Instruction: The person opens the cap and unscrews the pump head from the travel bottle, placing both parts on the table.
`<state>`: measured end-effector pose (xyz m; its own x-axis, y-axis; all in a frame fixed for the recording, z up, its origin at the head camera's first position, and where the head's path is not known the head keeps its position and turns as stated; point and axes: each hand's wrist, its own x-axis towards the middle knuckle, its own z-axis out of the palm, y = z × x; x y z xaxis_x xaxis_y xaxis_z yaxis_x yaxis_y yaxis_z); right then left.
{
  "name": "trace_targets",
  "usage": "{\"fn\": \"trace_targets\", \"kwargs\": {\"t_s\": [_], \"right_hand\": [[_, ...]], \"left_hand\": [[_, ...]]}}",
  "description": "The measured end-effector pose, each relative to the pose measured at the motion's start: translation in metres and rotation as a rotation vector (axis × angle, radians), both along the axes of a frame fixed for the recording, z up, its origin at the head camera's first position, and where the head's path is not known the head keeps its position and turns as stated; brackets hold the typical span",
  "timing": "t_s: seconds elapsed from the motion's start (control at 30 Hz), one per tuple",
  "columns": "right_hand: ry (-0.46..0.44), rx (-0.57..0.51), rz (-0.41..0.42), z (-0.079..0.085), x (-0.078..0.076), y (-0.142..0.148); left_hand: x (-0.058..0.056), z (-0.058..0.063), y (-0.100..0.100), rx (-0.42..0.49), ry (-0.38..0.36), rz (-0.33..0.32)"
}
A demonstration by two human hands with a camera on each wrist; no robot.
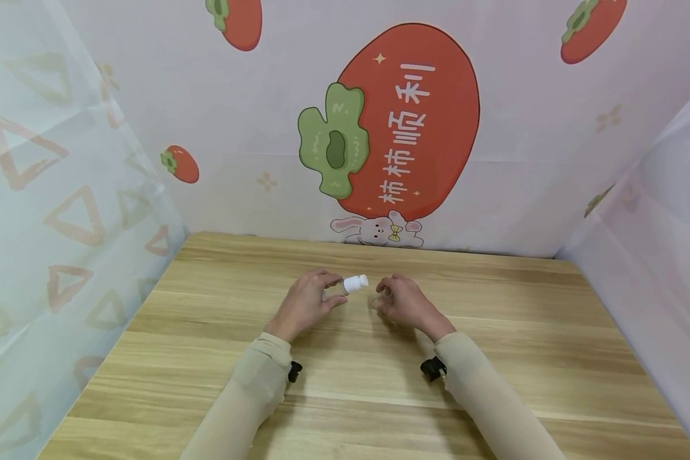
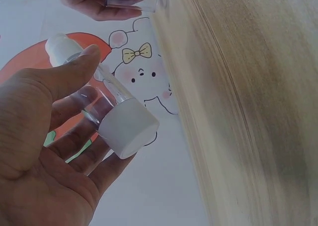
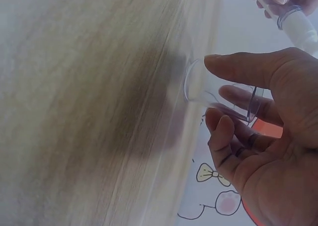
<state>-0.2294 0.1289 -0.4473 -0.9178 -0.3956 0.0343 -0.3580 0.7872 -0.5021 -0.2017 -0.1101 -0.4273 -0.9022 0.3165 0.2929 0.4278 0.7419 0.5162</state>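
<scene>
My left hand (image 1: 305, 303) pinches a small clear bottle with white parts (image 1: 354, 283), held tilted above the wooden table. In the left wrist view a wide white section (image 2: 129, 129) is at the bottle's lower end, a rounder white piece (image 2: 60, 48) at its upper end; thumb and fingers lie around its clear middle. Facing it, my right hand (image 1: 405, 300) holds a clear, cup-shaped plastic piece (image 3: 196, 89) between thumb and fingers. A short gap separates the bottle from that piece. In the head view the clear piece is hard to make out.
Light wood table (image 1: 494, 358) extends under both forearms. Behind it stands a white backdrop (image 1: 253, 191) printed with persimmons and a rabbit; patterned white sheets (image 1: 63, 211) hang at the sides. A dark wrist device (image 1: 433, 368) sits at the right sleeve.
</scene>
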Motion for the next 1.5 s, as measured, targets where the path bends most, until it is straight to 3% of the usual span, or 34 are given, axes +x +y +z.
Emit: {"fn": "trace_targets", "kwargs": {"t_s": [0.7,1.5], "right_hand": [[-0.050,-0.009,-0.064,-0.004,-0.010,-0.003],[-0.061,-0.027,-0.043,-0.003,-0.013,-0.003]], "left_hand": [[0.000,-0.002,-0.001,0.021,-0.029,-0.014],[0.000,-0.003,-0.001,0.003,-0.001,-0.020]]}}
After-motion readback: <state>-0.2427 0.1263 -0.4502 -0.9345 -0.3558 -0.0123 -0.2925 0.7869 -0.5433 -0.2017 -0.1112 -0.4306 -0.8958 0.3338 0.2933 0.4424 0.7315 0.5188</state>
